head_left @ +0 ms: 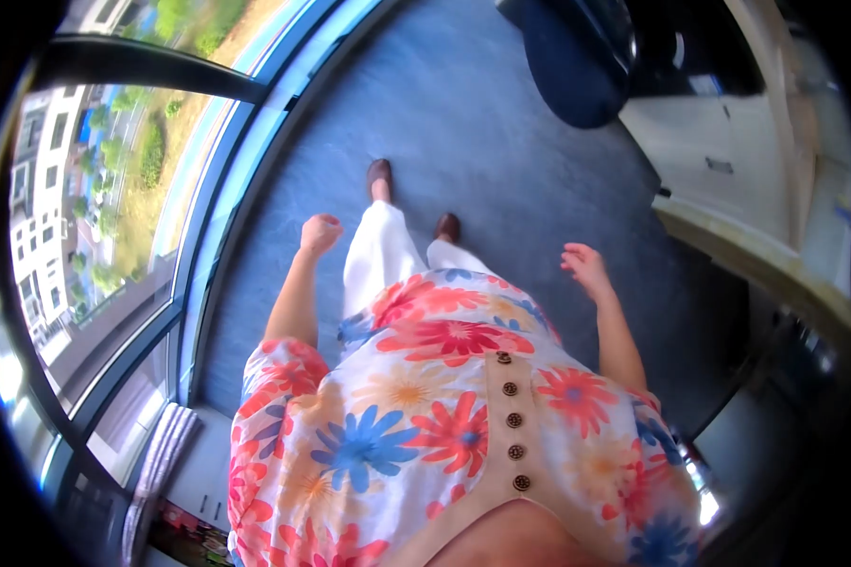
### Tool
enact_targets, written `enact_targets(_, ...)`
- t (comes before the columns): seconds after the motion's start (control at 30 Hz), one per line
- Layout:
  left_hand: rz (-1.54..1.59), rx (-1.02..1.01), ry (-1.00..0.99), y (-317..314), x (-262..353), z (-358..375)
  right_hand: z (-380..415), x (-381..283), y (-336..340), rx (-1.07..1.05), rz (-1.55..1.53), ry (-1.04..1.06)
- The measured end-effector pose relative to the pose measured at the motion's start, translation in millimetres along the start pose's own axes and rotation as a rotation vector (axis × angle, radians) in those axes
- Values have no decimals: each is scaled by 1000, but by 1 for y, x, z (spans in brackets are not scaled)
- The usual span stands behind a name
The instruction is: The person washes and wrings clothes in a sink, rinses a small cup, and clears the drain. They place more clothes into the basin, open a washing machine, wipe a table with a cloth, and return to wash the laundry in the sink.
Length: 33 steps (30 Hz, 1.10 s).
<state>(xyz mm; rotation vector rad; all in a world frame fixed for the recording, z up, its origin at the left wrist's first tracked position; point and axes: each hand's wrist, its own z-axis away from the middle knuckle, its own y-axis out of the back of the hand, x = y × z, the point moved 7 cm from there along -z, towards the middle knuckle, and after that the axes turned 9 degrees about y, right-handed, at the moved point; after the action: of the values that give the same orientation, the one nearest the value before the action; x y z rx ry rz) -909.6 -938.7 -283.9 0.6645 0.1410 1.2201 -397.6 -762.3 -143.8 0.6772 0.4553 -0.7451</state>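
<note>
My left hand (321, 233) hangs in the air beside the white trousers (378, 255), on the window side, with its fingers curled together and nothing visible in them. On the other side, my right hand (586, 268) is held out over the floor, its fingers a little bent and apart, holding nothing. Neither hand touches anything. Between the arms is the flowered shirt (463, 340) with a row of dark buttons. Two brown shoes (379, 172) stand on the floor, one ahead of the other.
A large window (132, 189) with dark frames runs along the left. The blue-grey floor (425, 104) stretches ahead. A dark chair (577, 76) stands at the top right, beside a white cabinet (709, 156). A striped curtain (156, 472) hangs at the lower left.
</note>
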Motion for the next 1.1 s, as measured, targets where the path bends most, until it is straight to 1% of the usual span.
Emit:
enact_targets(0.07,-9,-85,72,-21,7,16,31,57,17,34,-3,-96)
enact_targets(0.1,-11,-124,111,-29,12,24,50,86,26,85,-3,-205)
enact_targets(0.13,-26,-122,79,-38,13,28,71,114,34,133,-2,-314)
enact_targets(0.2,-67,-117,-2,-53,15,30,106,173,47,169,-14,-407)
enact_targets(0.23,-129,-114,-24,-61,4,21,125,201,42,212,-39,-459)
enact_targets(0.27,-199,-121,-77,-66,-1,12,134,226,32,208,-76,-455)
enact_targets(0.3,-346,-114,-212,-59,14,18,148,254,27,249,-133,-466)
enact_targets(0.33,-383,-157,-276,-57,19,18,156,266,14,223,-114,-386)
enact_targets(0.37,-357,-216,-277,-52,15,15,154,284,-8,160,-91,-327)
enact_targets(0.4,-325,-284,-239,-51,14,8,174,264,-23,327,-155,-364)
enact_targets(0.43,-328,-318,-195,-49,12,3,179,252,-43,305,-176,-385)
enact_targets(0.47,-475,-393,-227,-42,28,19,180,246,-66,264,-229,-406)
enact_targets(0.5,-511,-393,-208,-39,37,15,178,230,-75,259,-233,-388)
enact_targets(0.53,-325,-416,-75,-35,33,20,185,220,-84,245,-258,-390)
enact_targets(0.6,-303,-399,-33,-31,29,17,204,206,-99,316,-345,-327)
enact_targets(0.7,-498,-354,-96,-31,57,20,231,226,-121,441,-470,-299)
enact_targets(0.73,-542,-382,-121,-37,85,-4,221,225,-127,471,-457,-326)
enact_targets(0.8,-621,-397,-162,-48,113,-1,243,251,-142,506,-443,-351)
enact_targets(0.83,-645,-386,-193,-54,133,2,252,272,-158,566,-546,-445)
enact_targets(0.93,-692,-365,-292,-91,189,23,289,283,-165,480,-569,-511)
enact_targets(0.97,-713,-384,-339,-107,207,25,295,291,-168,477,-581,-535)
enact_targets(1.03,-736,-404,-373,-143,236,46,308,310,-173,475,-612,-576)
enact_targets(1.1,-741,-432,-443,-180,262,61,319,324,-168,539,-669,-611)
